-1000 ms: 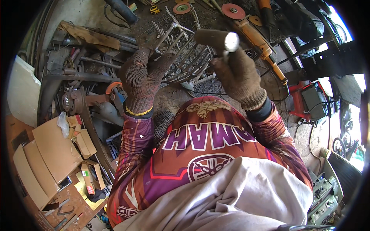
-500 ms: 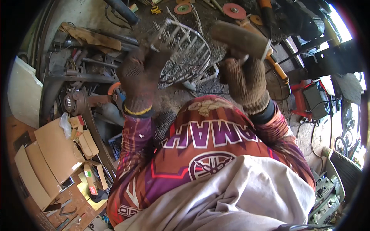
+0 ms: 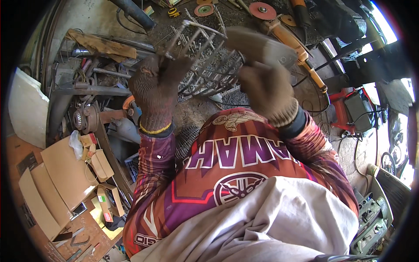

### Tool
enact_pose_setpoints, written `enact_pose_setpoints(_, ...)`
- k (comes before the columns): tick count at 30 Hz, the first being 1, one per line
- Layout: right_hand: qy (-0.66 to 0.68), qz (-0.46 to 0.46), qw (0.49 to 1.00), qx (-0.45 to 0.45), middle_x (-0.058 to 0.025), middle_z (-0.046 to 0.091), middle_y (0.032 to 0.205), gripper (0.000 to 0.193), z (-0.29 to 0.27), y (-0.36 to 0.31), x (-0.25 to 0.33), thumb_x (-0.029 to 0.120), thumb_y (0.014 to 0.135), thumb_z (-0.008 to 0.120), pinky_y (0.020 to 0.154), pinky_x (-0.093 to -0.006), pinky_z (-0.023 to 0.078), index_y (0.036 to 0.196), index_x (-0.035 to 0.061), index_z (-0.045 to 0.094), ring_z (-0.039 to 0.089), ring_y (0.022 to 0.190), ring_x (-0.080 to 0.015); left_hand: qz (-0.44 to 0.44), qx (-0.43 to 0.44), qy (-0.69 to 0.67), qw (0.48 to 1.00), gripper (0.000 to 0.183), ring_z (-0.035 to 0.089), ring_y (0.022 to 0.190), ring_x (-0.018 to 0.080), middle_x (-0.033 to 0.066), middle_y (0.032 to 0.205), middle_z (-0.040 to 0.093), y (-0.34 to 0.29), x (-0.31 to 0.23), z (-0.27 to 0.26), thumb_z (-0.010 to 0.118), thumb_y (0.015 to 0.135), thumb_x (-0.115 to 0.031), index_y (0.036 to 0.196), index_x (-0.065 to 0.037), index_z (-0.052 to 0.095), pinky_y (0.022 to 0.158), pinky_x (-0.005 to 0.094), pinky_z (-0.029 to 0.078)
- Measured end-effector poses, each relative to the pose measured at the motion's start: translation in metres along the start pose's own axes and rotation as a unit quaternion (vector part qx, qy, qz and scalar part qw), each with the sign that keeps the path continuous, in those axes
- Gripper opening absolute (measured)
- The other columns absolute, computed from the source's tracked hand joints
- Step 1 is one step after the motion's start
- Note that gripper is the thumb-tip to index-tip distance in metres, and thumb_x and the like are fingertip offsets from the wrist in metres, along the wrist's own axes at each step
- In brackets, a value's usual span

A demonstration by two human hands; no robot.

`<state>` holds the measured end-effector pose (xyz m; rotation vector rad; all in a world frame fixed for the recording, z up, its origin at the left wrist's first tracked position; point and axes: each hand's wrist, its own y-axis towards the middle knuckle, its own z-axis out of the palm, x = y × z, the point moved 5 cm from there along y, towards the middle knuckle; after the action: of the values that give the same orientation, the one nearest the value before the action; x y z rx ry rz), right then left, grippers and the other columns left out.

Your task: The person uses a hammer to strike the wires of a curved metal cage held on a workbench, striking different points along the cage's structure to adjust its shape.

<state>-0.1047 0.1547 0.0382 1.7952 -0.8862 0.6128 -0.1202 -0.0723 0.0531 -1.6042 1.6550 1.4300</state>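
Both my hands wear dark brown knit gloves. My left hand (image 3: 155, 81) is closed on the near left side of a metal grate (image 3: 203, 65), a curved frame of welded bars that it holds tilted above the floor. In my right hand (image 3: 268, 89) is the handle of a hammer, gripped in a fist. The hammer's heavy, blurred head (image 3: 259, 48) is over the right part of the grate; whether it touches the bars I cannot tell. Its handle is mostly hidden by the glove.
Beyond the hammer lies an orange angle grinder (image 3: 292, 43), near a red disc (image 3: 262, 10). A red-framed machine (image 3: 345, 111) stands at right with cables. At left are a bench vise (image 3: 87, 117), scrap metal and cardboard boxes (image 3: 70, 174) on a wooden table.
The hammer and my right hand have moved left and slightly down toward the grate. The grate has tilted a little in my left hand, which keeps its hold.
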Motion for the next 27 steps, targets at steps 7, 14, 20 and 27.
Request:
enact_pose_setpoints(7, 0.124, 0.091, 0.988, -0.028, -0.0029, 0.058, 0.082, 0.034, -0.007, 0.001, -0.008, 0.017, 0.096, 0.057, 0.054, -0.0223, 0.044, 0.123, -0.0007, 0.046, 0.054, 0.063, -0.0084, 0.088, -0.001, 0.120, 0.989, 0.009, 0.054, 0.065, 0.0100, 0.0020, 0.073, 0.063, -0.002, -0.001, -0.007, 0.068, 0.085, -0.008, 0.084, 0.001, 0.065, 0.060, 0.0268, 0.044)
enact_pose_setpoints(14, 0.137, 0.158, 0.978, -0.007, -0.0022, 0.059, 0.080, 0.037, -0.004, -0.010, -0.025, 0.020, 0.096, 0.057, 0.054, -0.0243, 0.044, 0.127, 0.0009, 0.046, 0.054, 0.060, -0.0080, 0.096, -0.027, -0.019, 0.995, 0.025, 0.058, 0.063, 0.0120, 0.0093, 0.072, 0.067, 0.001, 0.030, -0.012, 0.070, 0.087, -0.023, 0.089, 0.002, 0.069, 0.059, 0.0306, 0.047)
enact_pose_setpoints(20, 0.077, 0.149, 0.985, 0.027, -0.0181, 0.062, 0.090, 0.044, -0.004, -0.003, -0.017, 0.026, 0.090, 0.066, 0.065, -0.0369, 0.048, 0.125, 0.0051, 0.050, 0.063, 0.076, -0.0284, 0.203, 0.001, 0.162, 0.966, 0.024, 0.065, 0.067, 0.0183, 0.0128, 0.076, 0.069, -0.002, -0.002, -0.003, 0.067, 0.089, -0.024, 0.091, 0.000, 0.071, 0.063, 0.0319, 0.049)
enact_pose_setpoints(27, 0.163, 0.092, 0.982, -0.013, -0.0086, 0.060, 0.095, 0.041, -0.012, -0.002, -0.002, 0.012, 0.092, 0.062, 0.061, -0.0254, 0.045, 0.128, 0.0016, 0.047, 0.057, 0.073, -0.0137, 0.146, 0.013, 0.137, 0.980, 0.027, 0.066, 0.069, 0.0189, 0.0124, 0.075, 0.069, -0.002, 0.004, -0.005, 0.064, 0.091, -0.027, 0.089, -0.001, 0.071, 0.065, 0.0323, 0.050)
